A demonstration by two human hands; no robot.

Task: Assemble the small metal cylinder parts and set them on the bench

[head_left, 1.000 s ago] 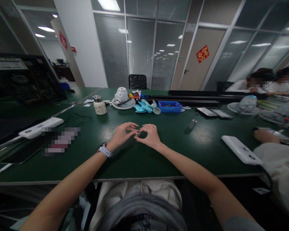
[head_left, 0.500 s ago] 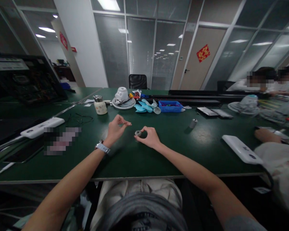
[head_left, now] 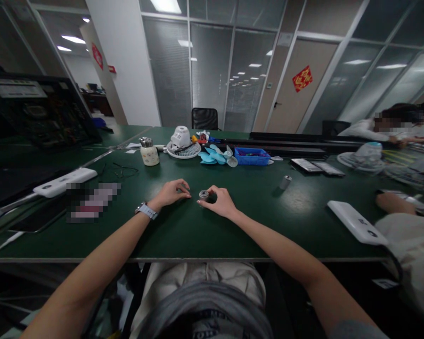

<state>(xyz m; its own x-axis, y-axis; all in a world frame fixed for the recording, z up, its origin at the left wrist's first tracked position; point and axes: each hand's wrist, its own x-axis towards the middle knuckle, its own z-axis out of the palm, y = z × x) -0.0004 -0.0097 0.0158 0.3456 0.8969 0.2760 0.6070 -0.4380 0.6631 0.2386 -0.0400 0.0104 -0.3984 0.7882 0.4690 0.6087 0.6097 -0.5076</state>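
My right hand (head_left: 223, 201) grips a small round metal cylinder (head_left: 204, 194) between thumb and forefinger. Its ringed top faces up, while the fingers partly cover its side. Just left of it, my left hand (head_left: 173, 192), with a watch (head_left: 147, 210) on the wrist, hovers low over the green table (head_left: 198, 235). Its fingers are curved with a gap between thumb and fingertips, and I see nothing held in them. Farther right, a second grey metal cylinder (head_left: 286, 182) stands by itself on the table.
Behind my hands are a cream bottle (head_left: 150, 153), a white fan (head_left: 182, 143), light-blue fan blades (head_left: 215, 155) and a blue tray (head_left: 252, 156). White power strips (head_left: 355, 223) lie on both sides. A co-worker's arm (head_left: 395, 203) rests at the right.
My left hand has come down toward the table, and its pinched fingers have loosened apart. My right hand stays on the metal cylinder. The view has shifted slightly.
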